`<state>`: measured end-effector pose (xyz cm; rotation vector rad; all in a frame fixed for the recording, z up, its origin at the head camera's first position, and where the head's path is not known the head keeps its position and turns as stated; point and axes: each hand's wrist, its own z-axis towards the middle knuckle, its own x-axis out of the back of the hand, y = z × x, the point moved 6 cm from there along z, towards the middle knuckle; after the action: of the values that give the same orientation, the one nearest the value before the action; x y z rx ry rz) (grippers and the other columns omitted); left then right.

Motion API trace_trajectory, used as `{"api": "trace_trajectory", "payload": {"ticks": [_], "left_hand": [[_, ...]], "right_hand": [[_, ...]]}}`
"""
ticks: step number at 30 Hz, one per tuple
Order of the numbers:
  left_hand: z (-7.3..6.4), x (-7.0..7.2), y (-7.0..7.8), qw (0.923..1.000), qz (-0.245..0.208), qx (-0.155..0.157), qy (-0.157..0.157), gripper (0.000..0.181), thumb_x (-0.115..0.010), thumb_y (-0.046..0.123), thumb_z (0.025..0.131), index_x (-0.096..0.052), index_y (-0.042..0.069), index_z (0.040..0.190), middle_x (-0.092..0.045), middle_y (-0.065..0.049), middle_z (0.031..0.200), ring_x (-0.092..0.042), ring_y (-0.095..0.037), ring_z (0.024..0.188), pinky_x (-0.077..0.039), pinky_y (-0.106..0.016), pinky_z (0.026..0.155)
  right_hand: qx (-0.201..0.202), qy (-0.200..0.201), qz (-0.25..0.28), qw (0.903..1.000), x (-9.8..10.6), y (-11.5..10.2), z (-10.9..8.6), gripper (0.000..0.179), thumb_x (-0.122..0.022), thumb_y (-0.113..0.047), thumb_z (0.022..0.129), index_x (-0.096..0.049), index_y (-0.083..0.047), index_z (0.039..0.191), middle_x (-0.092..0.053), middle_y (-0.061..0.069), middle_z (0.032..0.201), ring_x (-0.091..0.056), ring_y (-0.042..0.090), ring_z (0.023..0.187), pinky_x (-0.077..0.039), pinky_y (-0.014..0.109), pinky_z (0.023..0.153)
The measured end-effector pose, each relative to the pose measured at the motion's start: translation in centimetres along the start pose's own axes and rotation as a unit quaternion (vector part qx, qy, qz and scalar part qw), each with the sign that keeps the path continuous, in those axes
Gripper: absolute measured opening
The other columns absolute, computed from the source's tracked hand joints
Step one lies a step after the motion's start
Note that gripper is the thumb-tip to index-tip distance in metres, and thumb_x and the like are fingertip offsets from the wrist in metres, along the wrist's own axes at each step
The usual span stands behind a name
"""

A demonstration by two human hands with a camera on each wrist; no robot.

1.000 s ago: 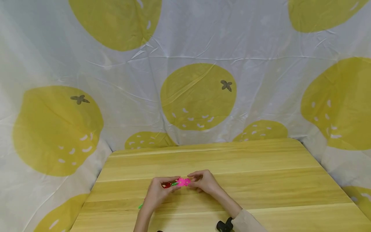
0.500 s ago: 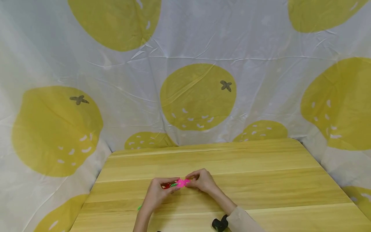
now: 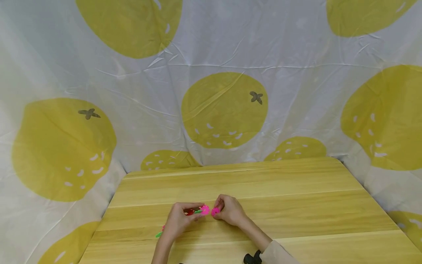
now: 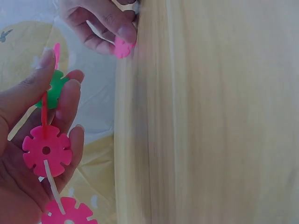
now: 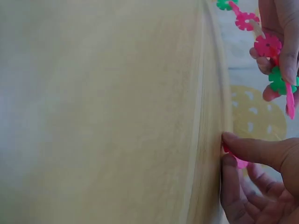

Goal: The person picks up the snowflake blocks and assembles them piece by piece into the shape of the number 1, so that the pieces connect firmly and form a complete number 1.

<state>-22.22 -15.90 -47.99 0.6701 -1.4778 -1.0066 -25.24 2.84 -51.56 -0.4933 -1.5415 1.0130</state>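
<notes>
My left hand (image 3: 178, 220) pinches a chain of interlocked, notched plastic snowflake discs near its end. In the left wrist view, a green disc (image 4: 57, 88) sits between the thumb and fingers, with a pink disc (image 4: 57, 50) edge-on beyond it. Below, a red disc (image 4: 45, 112), a flat pink disc (image 4: 35, 151), a white disc (image 4: 53, 186) and another pink disc (image 4: 79, 212) run down past the palm. My right hand (image 3: 233, 212) pinches a single pink disc (image 3: 215, 212) between thumb and fingers. A small gap separates it from the chain's pink end.
Both hands are above a wooden table (image 3: 296, 205). The chain's tail, with a green disc (image 3: 159, 234), shows left of the left wrist. A black object (image 3: 252, 258) is beside the right sleeve. A lemon-print cloth (image 3: 224, 110) hangs behind the table.
The two pink discs, overlapping in the head view half a second ago, now stand apart. My right hand has shifted slightly down with its disc; the left hand has hardly moved.
</notes>
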Motion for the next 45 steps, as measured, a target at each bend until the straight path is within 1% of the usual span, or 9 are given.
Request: {"api": "trace_trajectory", "payload": {"ticks": [2,5,10,14,21,25,29,34,45], "left_hand": [[0.0,-0.2,0.2,1.0,-0.004,-0.005,-0.001,0.028,-0.087,0.01,0.082,-0.082,0.01,0.11,-0.08,-0.012,0.106,-0.07,-0.007,0.078,-0.057,-0.019,0.067],[0.0,-0.5,0.5,0.9999,-0.005,-0.012,-0.002,0.028,-0.088,0.011,0.081,-0.082,0.01,0.108,-0.081,-0.011,0.104,-0.07,-0.008,0.081,-0.057,-0.019,0.069],[0.1,-1.1,0.8,0.9998,0.002,-0.02,-0.006,0.027,-0.089,0.014,0.081,-0.083,0.011,0.106,-0.081,-0.009,0.101,-0.068,-0.004,0.08,-0.055,-0.018,0.068],[0.1,-1.7,0.9,0.9997,-0.001,-0.022,-0.015,0.026,-0.088,0.016,0.081,-0.083,0.01,0.106,-0.081,-0.009,0.101,-0.067,-0.002,0.076,-0.054,-0.018,0.065],[0.0,-2.5,1.4,0.9984,-0.032,-0.021,-0.042,0.025,-0.086,0.014,0.083,-0.082,0.008,0.108,-0.08,-0.015,0.104,-0.068,-0.005,0.071,-0.057,-0.021,0.062],[-0.1,-2.9,1.6,0.9971,-0.046,-0.02,-0.058,0.025,-0.085,0.013,0.085,-0.081,0.007,0.109,-0.08,-0.015,0.107,-0.072,-0.011,0.073,-0.06,-0.025,0.063],[-0.1,-3.3,1.9,0.9957,-0.06,-0.014,-0.069,0.025,-0.085,0.014,0.085,-0.081,0.007,0.109,-0.08,-0.015,0.107,-0.073,-0.014,0.075,-0.061,-0.027,0.064],[-0.1,-3.5,2.1,0.9947,-0.071,-0.008,-0.074,0.025,-0.085,0.014,0.085,-0.081,0.006,0.108,-0.08,-0.015,0.106,-0.071,-0.012,0.074,-0.062,-0.029,0.065],[-0.3,-3.3,2.2,0.995,-0.068,-0.014,-0.072,0.027,-0.085,0.018,0.085,-0.081,0.008,0.11,-0.08,-0.014,0.108,-0.071,-0.014,0.072,-0.059,-0.028,0.064]], "right_hand": [[0.008,-0.004,0.009,0.9999,0.2,0.0,-0.4,0.028,-0.09,-0.004,0.077,-0.065,-0.009,0.089,-0.068,0.002,0.077,-0.058,0.005,0.066,-0.047,0.021,0.059],[0.012,-0.026,0.073,0.9969,0.4,0.2,-1.1,0.021,-0.084,0.0,0.083,-0.065,-0.005,0.093,-0.069,0.006,0.077,-0.063,0.009,0.063,-0.053,0.021,0.056],[0.005,-0.064,0.206,0.9764,1.1,0.6,-2.3,0.013,-0.074,0.003,0.092,-0.067,0.005,0.104,-0.072,0.02,0.086,-0.073,0.024,0.07,-0.063,0.03,0.064],[0.001,-0.065,0.25,0.966,2.0,1.0,-3.3,0.018,-0.073,-0.001,0.095,-0.069,0.005,0.111,-0.074,0.023,0.093,-0.076,0.029,0.077,-0.065,0.034,0.069],[0.013,-0.044,0.268,0.9625,3.4,1.2,-4.6,0.023,-0.075,-0.011,0.096,-0.07,0.0,0.115,-0.077,0.021,0.098,-0.077,0.033,0.084,-0.065,0.039,0.075],[0.033,-0.027,0.254,0.9663,4.0,0.9,-5.1,0.024,-0.075,-0.012,0.096,-0.07,0.0,0.116,-0.077,0.022,0.1,-0.078,0.03,0.085,-0.064,0.038,0.077],[0.049,-0.01,0.258,0.9649,4.3,0.6,-5.4,0.024,-0.074,-0.009,0.095,-0.071,0.002,0.116,-0.076,0.025,0.102,-0.078,0.027,0.086,-0.064,0.043,0.079],[0.052,0.003,0.274,0.9603,4.2,0.5,-5.5,0.024,-0.074,-0.008,0.095,-0.071,0.005,0.114,-0.074,0.028,0.104,-0.079,0.024,0.086,-0.062,0.047,0.08],[0.055,0.015,0.288,0.956,3.9,0.1,-5.6,0.025,-0.074,-0.009,0.095,-0.069,0.006,0.114,-0.074,0.029,0.108,-0.078,0.035,0.09,-0.061,0.048,0.082]]}}
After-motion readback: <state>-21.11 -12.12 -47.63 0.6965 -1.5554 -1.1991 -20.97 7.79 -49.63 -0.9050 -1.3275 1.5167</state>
